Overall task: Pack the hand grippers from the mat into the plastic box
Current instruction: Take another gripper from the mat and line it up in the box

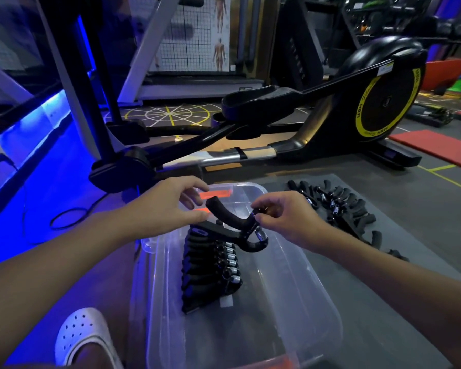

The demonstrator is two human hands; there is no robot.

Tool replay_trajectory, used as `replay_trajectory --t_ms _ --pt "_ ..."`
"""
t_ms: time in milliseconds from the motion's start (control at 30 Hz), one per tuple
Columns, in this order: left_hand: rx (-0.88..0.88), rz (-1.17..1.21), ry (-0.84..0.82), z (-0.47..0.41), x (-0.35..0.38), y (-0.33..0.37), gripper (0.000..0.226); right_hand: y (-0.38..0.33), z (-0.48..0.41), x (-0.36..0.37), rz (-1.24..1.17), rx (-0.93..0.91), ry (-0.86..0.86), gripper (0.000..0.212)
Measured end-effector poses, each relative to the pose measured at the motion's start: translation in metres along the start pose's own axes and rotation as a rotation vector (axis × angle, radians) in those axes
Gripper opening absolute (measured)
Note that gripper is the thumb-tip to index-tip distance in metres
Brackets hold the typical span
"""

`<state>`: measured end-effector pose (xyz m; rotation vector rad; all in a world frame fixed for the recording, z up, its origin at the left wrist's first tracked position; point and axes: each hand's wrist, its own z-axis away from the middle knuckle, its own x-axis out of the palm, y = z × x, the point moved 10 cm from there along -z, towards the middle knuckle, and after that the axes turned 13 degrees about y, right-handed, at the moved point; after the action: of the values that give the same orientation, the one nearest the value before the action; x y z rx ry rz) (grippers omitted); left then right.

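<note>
Left grip (176, 202) reaches forward, loosely spread, while right grip (285, 217) pinches the hand gripper (232, 220) by its top

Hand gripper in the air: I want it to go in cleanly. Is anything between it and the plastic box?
Nothing visible. The plastic box has no lid on, and the hand gripper, pinched by the right hand, hangs above the far end of the row of packed grippers.

We lose the near end of the plastic box (298, 275) below the edge. Our right arm (383, 267) hides some hand grippers (338, 203) on the mat (415, 225).
</note>
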<state>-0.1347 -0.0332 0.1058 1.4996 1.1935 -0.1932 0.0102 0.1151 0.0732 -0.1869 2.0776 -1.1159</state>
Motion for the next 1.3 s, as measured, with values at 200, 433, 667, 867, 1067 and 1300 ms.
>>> replay_trajectory --t_ms 200,433,667,867,1067,1300 --pt "0.055 -0.045 -0.066 0.007 0.018 0.009 0.031 0.001 0.007 0.01 0.038 -0.015 -0.073 0.016" --pt "0.093 -0.176 -0.127 0.008 0.032 0.007 0.013 0.001 0.012 0.02 0.004 0.006 -0.154 0.016" --pt "0.024 -0.078 -0.173 0.015 0.039 -0.005 0.01 0.002 0.022 0.036 0.098 -0.057 -0.258 0.024" --pt "0.004 -0.111 -0.254 0.026 0.045 -0.015 0.008 -0.001 0.034 0.05 0.242 -0.119 -0.386 0.018" --pt "0.021 -0.175 -0.258 0.031 0.04 -0.024 0.006 0.008 0.049 0.078 0.392 -0.217 -0.499 0.021" --pt "0.072 -0.315 -0.274 0.04 0.031 -0.04 0.012 0.024 0.061 0.106 0.445 -0.244 -0.537 0.025"
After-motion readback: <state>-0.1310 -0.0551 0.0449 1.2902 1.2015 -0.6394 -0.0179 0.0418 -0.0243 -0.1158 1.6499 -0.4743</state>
